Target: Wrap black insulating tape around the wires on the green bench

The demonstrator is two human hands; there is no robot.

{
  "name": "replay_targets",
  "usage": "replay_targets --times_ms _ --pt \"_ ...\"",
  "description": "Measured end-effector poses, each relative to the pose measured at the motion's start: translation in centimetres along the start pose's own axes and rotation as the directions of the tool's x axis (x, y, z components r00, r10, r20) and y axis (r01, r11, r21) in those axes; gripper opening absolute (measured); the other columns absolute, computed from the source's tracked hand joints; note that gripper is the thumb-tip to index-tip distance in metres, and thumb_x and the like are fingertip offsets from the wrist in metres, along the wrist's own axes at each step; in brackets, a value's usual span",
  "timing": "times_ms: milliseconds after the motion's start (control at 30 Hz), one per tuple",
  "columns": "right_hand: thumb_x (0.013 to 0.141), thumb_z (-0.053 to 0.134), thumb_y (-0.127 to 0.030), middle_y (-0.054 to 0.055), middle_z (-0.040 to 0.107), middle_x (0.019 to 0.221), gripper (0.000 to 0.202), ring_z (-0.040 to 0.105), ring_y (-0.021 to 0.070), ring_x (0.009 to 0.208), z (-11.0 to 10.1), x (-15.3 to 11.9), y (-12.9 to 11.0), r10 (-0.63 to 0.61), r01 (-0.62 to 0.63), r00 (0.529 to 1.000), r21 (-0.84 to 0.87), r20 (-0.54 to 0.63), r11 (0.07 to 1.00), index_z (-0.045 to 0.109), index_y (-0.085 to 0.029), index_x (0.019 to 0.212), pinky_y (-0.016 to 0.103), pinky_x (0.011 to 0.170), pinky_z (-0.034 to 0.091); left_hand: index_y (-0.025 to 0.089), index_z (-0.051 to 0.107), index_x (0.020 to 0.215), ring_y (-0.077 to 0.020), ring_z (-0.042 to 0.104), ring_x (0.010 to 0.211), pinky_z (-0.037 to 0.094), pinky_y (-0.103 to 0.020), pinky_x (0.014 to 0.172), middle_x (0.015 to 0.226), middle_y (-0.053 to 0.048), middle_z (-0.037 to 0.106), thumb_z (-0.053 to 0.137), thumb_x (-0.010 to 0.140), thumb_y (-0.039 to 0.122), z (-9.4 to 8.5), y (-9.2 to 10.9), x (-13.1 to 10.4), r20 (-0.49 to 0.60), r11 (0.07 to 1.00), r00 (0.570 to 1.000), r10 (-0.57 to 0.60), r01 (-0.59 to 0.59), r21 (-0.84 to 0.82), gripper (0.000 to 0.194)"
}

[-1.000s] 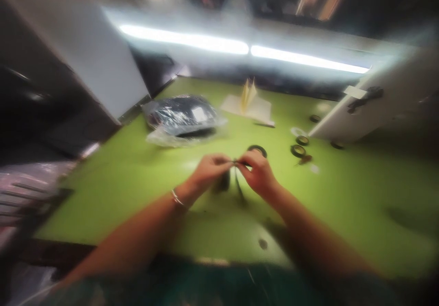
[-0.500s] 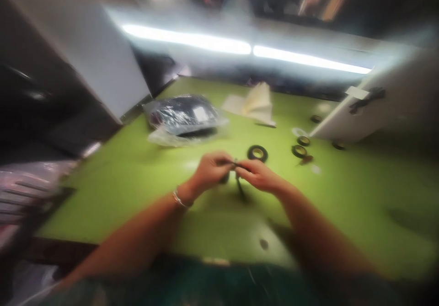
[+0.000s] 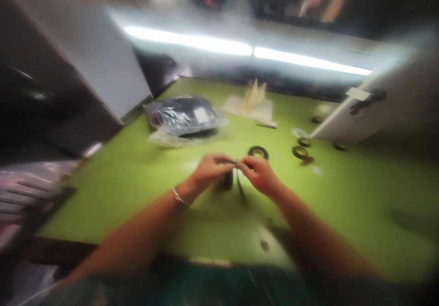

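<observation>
Above the middle of the table, my left hand (image 3: 213, 168) and my right hand (image 3: 259, 174) meet fingertip to fingertip. Both are closed in a pinch on a thin dark strip, mostly hidden by the fingers; whether it is a cable or tape I cannot tell. A narrow dark tail (image 3: 241, 190) hangs down between the hands. Beneath the left fingers hangs a blurred dark bundle (image 3: 227, 181), its kind unclear. Just behind my right hand lies a roll of black tape (image 3: 254, 150), partly covered by the fingers.
On the green table (image 3: 137, 196), a clear plastic bag (image 3: 185, 116) with dark contents lies at back left. An open notebook (image 3: 236, 106) lies behind the hands. Several more tape rolls (image 3: 300, 152) are at right, beside a white panel (image 3: 346, 123). Lit tubes (image 3: 188, 40) cross the back.
My right fingers have curled in more tightly at the strip. More of the dark bundle shows under my left hand. The notebook's raised pages have shifted and spread.
</observation>
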State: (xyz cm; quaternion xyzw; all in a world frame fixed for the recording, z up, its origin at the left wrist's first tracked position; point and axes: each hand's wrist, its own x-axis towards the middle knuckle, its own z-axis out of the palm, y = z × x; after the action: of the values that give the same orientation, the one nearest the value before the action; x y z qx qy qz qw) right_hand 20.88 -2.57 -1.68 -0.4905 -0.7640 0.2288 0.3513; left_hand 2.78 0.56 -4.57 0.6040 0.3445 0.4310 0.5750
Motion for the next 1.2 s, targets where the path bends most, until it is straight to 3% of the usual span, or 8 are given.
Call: replay_targets --times_ms 400,600,667,733,833,933,1033,1200 --pt "0.086 0.058 -0.023 0.004 0.064 0.075 0.01 0.056 0.0175 0.073 0.2 0.2 0.4 -0.215 0.193 0.974 -0.244 -0.068 0.951 0.063 -0.018 0.079 0.031 0.07 0.043 0.017 0.076 0.08 -0.0184 0.066 0.072 0.052 -0.03 0.071 0.079 -0.007 0.074 0.077 0.069 0.031 -0.1 0.1 0.0 -0.066 0.999 0.998 -0.002 0.005 0.034 0.018" --pt "0.087 0.054 -0.025 0.006 0.063 0.096 0.014 0.056 0.0199 0.092 -3.9 -0.8 -2.2 -0.259 0.181 0.89 -0.231 -0.374 0.956 0.064 -0.021 0.095 0.036 0.079 0.045 0.017 0.073 0.074 -0.0165 0.068 0.074 0.054 -0.029 0.075 0.074 -0.004 0.072 0.079 0.064 0.022 -1.6 1.0 1.0 -0.372 0.983 0.925 0.075 -0.132 -0.131 0.013" --pt "0.087 0.05 -0.024 0.002 0.061 0.075 0.015 0.054 0.0149 0.072 -4.9 -0.8 -2.1 -0.113 0.06 0.956 -0.198 -0.272 0.978 0.064 -0.018 0.081 0.03 0.067 0.043 0.017 0.071 0.071 -0.0156 0.068 0.079 0.053 -0.029 0.082 0.073 -0.002 0.07 0.079 0.065 0.019 -2.5 1.4 1.4 -0.464 0.968 0.884 0.058 -0.164 -0.192 0.01" --pt "0.084 0.052 -0.024 -0.001 0.055 0.06 0.021 0.047 0.011 0.057 -4.8 -0.5 -1.4 0.082 -0.074 0.996 -0.241 0.022 0.968 0.06 -0.016 0.066 0.026 0.056 0.036 0.017 0.069 0.069 -0.015 0.067 0.082 0.053 -0.029 0.086 0.073 -0.001 0.07 0.078 0.066 0.017 -3.0 1.9 1.5 -0.508 0.961 0.861 0.029 -0.164 -0.222 0.009" --pt "0.082 0.056 -0.033 -0.001 0.05 0.051 0.032 0.042 0.0097 0.05 -2.6 0.1 -0.1 0.335 -0.197 0.892 -0.405 0.304 0.893 0.055 -0.016 0.055 0.027 0.051 0.029 0.016 0.068 0.069 -0.0153 0.067 0.084 0.052 -0.03 0.088 0.074 -0.002 0.069 0.077 0.067 0.015 -3.2 2.3 1.4 -0.522 0.961 0.853 0.004 -0.148 -0.235 0.009" --pt "0.08 0.057 -0.046 0.001 0.05 0.048 0.039 0.043 0.0111 0.048 0.0 0.3 0.3 0.472 -0.298 0.828 -0.477 0.302 0.827 0.056 -0.017 0.054 0.028 0.05 0.028 0.014 0.068 0.071 -0.0164 0.067 0.086 0.052 -0.032 0.087 0.074 -0.002 0.068 0.076 0.068 0.015 -3.0 2.2 1.4 -0.51 0.961 0.86 -0.002 -0.139 -0.238 0.009" --pt "0.074 0.066 -0.037 0.001 0.052 0.046 0.032 0.043 0.0108 0.046 1.2 0.0 0.5 0.473 -0.313 0.835 -0.464 0.283 0.829 0.055 -0.018 0.05 0.027 0.048 0.029 0.013 0.068 0.073 -0.0162 0.067 0.085 0.051 -0.032 0.085 0.074 -0.002 0.068 0.075 0.069 0.015 -3.0 1.7 1.5 -0.482 0.961 0.876 -0.002 -0.132 -0.244 0.008" --pt "0.072 0.07 -0.03 -0.002 0.052 0.04 0.031 0.042 0.0078 0.04 0.7 0.3 2.0 0.519 -0.493 0.786 -0.166 0.337 0.854 0.055 -0.017 0.048 0.023 0.042 0.031 0.013 0.069 0.072 -0.0141 0.066 0.075 0.051 -0.029 0.078 0.071 -0.002 0.069 0.079 0.065 0.022 -2.6 0.9 1.5 -0.422 0.961 0.906 -0.011 -0.107 -0.256 0.015"
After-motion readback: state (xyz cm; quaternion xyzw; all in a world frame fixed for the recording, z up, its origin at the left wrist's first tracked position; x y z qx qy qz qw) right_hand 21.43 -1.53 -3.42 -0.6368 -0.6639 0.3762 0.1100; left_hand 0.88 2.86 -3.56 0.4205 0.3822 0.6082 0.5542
